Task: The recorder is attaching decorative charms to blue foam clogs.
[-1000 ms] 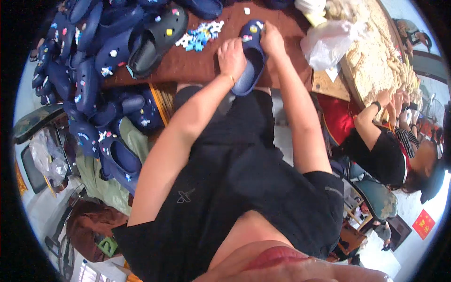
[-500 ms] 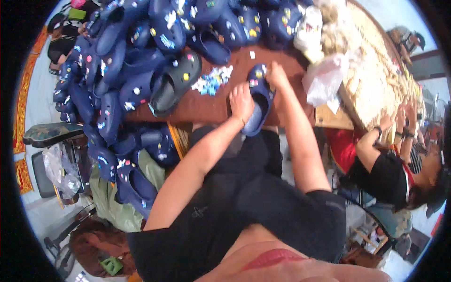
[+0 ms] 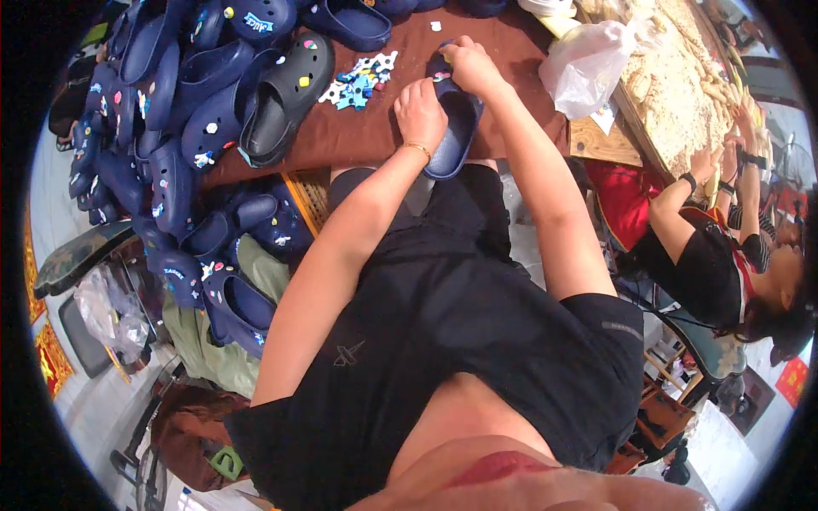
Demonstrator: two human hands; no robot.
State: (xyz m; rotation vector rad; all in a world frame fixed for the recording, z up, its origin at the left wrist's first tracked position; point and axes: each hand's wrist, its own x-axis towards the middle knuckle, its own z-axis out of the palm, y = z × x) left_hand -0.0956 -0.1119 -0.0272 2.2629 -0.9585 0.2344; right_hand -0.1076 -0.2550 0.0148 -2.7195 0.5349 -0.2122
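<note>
A navy foam clog (image 3: 456,136) with small coloured charms on its toe lies at the near edge of the brown-covered table, its heel toward me. My left hand (image 3: 421,117) is closed over the clog's left side. Bent over the toe, the fingers of my right hand (image 3: 471,65) press together on the front of the clog; their tips are partly hidden. Left of the clog is a small pile of white and blue charms (image 3: 360,82). A black clog (image 3: 288,100) with a few charms rests beyond that pile.
Many navy clogs (image 3: 175,183) are heaped along the left and far side. A clear plastic bag (image 3: 588,70) stands at the right, near a wooden tabletop (image 3: 673,102) covered with pale pieces. Another person (image 3: 694,272) works there. A small white piece (image 3: 436,26) lies beyond my clog.
My right hand has shifted from the clog's right edge onto the top of its toe. The left hand keeps its hold. My whole view has tilted, so the table appears higher.
</note>
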